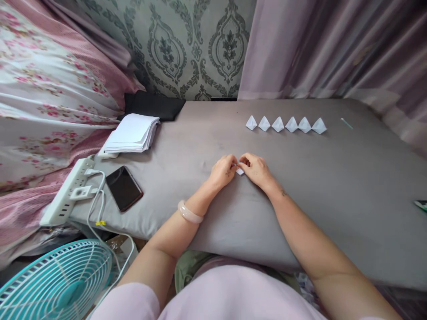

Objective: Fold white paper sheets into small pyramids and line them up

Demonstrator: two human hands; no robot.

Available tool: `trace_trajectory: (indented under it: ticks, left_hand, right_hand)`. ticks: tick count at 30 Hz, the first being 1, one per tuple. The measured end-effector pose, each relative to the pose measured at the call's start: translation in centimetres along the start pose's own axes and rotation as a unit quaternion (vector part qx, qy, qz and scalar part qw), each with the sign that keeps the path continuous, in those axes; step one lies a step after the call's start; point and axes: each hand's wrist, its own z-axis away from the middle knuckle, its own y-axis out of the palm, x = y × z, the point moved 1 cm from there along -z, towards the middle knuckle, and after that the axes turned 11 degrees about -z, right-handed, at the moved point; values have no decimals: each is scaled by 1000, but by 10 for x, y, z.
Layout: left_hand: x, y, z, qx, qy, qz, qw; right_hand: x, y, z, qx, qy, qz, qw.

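Observation:
A small folded piece of white paper is pinched between my two hands, low over the grey cloth surface. My left hand grips its left side with thumb and fingers together. From the right, my right hand closes on the other side. Most of the paper is hidden by my fingers; only a small pale corner shows below them. Beyond my hands, toward the back, several folded white paper boats stand side by side in a row.
At the left lie a stack of white paper, a black folder-like item, a dark phone and a white power strip with cables. A turquoise fan stands below the left edge. A cotton swab lies back right.

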Motion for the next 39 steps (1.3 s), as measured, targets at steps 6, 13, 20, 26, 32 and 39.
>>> trace_trajectory:
  ticks: [6, 13, 20, 26, 32, 39]
  left_hand:
    - [-1, -6, 4, 29, 80, -70, 994]
    - [-4, -20, 10, 75, 112, -106, 985]
    - [-2, -20, 5, 77, 109, -75, 988]
    - [2, -16, 6, 69, 126, -69, 987]
    - [5, -10, 9, 48, 121, -57, 990]
    - [2, -3, 7, 25, 4, -43, 999]
  right_hand:
    - [9, -16, 13, 63, -34, 17, 997]
    - [12, -12, 42, 61, -77, 92, 991]
    - [10, -11, 46, 67, -68, 115, 989]
    - [3, -9, 43, 49, -64, 98, 992]
    - [3, -7, 41, 32, -53, 94, 994]
    - [9, -8, 32, 10, -6, 99, 995]
